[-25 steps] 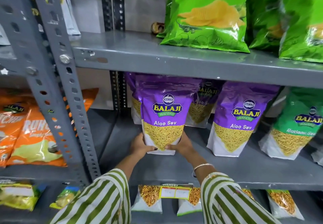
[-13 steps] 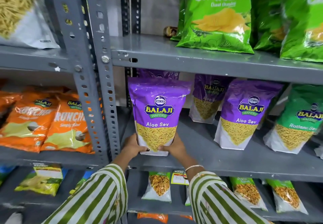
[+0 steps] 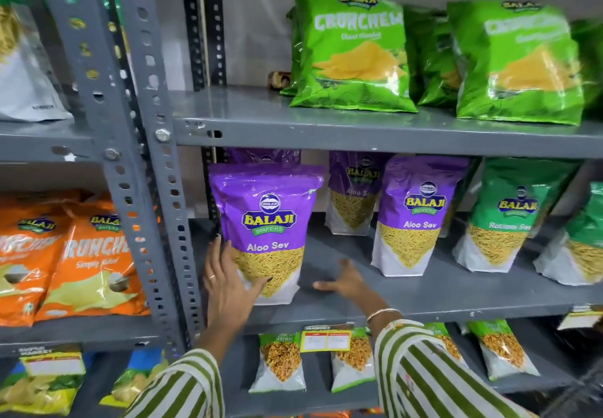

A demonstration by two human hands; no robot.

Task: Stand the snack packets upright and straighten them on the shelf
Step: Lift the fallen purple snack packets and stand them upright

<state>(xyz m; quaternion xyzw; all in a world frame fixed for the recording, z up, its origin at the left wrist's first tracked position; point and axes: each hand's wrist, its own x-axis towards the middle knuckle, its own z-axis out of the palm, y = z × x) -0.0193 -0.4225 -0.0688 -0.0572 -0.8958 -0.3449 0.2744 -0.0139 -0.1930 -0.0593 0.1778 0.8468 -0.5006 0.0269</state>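
A purple Aloo Sev packet [image 3: 267,222] stands upright at the left end of the grey middle shelf [image 3: 424,297]. My left hand [image 3: 225,280] lies flat against its lower left side, fingers spread, thumb across the packet's lower front. My right hand [image 3: 346,282] is off the packet, open above the bare shelf just to its right. Two more purple Aloo Sev packets [image 3: 414,218] [image 3: 355,192] stand upright further right, one set back. Another purple packet [image 3: 264,156] shows behind the first, mostly hidden.
Green Ratlami Sev packets [image 3: 509,218] stand at the right of the same shelf. Green Crunchem bags [image 3: 355,55] sit on the shelf above, small packets [image 3: 280,359] on the one below. A perforated grey upright [image 3: 153,189] borders the left; orange bags [image 3: 91,258] lie beyond it.
Both hands held the purple packet's base and shifted it left toward the upright. Now my right hand has let go and moved right; the left hand stays flat on the packet's side.
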